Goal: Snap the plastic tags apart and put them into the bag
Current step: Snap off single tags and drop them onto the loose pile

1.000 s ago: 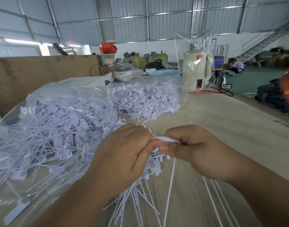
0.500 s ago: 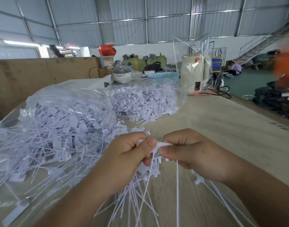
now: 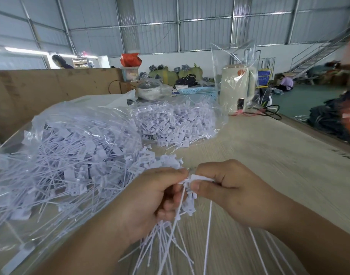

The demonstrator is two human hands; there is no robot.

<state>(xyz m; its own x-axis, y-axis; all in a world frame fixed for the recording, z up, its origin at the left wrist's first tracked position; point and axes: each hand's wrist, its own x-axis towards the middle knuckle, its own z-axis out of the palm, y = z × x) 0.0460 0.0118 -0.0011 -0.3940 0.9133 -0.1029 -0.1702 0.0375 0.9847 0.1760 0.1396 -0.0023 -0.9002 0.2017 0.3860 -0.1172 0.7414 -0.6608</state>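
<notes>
My left hand (image 3: 150, 197) grips a joined bunch of white plastic tags (image 3: 187, 207); their thin tails hang down toward me over the wooden table (image 3: 269, 159). My right hand (image 3: 227, 187) pinches the head of one tag (image 3: 200, 178) between thumb and forefinger, right against the left thumb. A big clear bag (image 3: 70, 155) full of loose white tags lies open at my left, its mouth close to my left hand. A second clear bag of tags (image 3: 176, 120) lies behind it.
A cream kettle (image 3: 236, 88) wrapped in clear plastic stands at the far table edge, with a black cable (image 3: 269, 111) beside it. A blue basket (image 3: 198, 90) and a lidded pot (image 3: 149, 89) sit behind the bags. A brown board (image 3: 41, 92) rises along the left.
Both hands stay together over the bunch; the right hand's pinched tag has shifted slightly against the left thumb. The view has tilted a little, and the hanging tails have swung.
</notes>
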